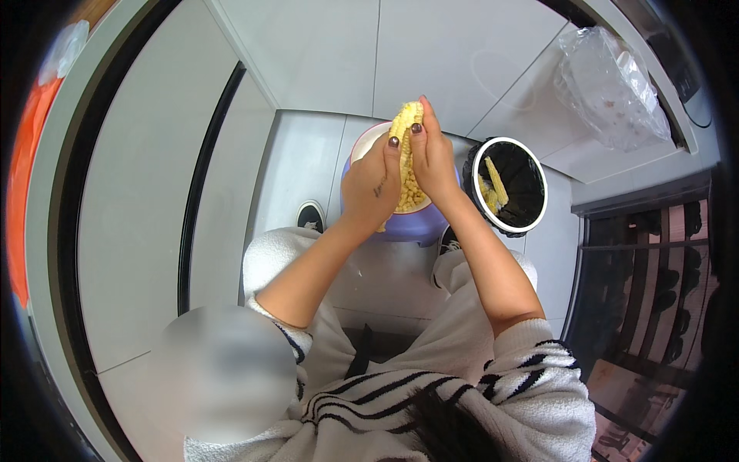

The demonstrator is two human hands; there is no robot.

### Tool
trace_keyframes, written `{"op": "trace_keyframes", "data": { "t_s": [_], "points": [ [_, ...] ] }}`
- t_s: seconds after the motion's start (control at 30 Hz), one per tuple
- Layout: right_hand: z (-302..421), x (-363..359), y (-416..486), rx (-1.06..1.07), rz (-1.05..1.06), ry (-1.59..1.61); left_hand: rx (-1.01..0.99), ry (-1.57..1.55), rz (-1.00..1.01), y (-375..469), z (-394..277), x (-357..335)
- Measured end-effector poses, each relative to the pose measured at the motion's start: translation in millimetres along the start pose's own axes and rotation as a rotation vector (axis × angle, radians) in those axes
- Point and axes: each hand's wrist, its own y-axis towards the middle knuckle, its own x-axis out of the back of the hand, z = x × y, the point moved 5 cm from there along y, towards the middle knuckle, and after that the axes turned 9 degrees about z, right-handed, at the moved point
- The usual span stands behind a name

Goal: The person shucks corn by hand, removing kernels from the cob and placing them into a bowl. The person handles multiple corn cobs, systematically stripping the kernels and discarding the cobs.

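Both hands hold one ear of yellow corn (406,122), tilted upright above a bowl. My left hand (372,182) grips its lower part, with the thumb pressed on the kernels. Around the upper part is my right hand (434,159), its thumb also against the kernels. Loose corn kernels (411,195) lie in the white bowl with a red rim (365,138) beneath the hands. A purple stool (398,230) is under the bowl. The hands hide part of the bowl and the ear's lower end.
Right of the bowl stands a bin with a white rim (544,187) and black liner, holding stripped corn cobs (496,182). A clear plastic bag (612,95) hangs at the upper right. Cabinet fronts (312,52) stand ahead and at the left. A dark glass-fronted unit (641,289) is at the right.
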Motion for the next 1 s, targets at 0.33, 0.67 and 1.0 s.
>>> {"op": "trace_keyframes", "data": {
  "t_s": [0.33,0.67,1.0],
  "points": [
    [-24,-10,4,-0.018,0.004,0.262,0.079,-0.097,0.055,8,19,-3],
    [-6,-7,3,-0.003,-0.051,0.098,0.036,-0.045,0.000,3,6,-1],
    [-25,-13,6,-0.039,-0.043,0.369,0.133,-0.148,0.058,10,23,-9]
  ]
}}
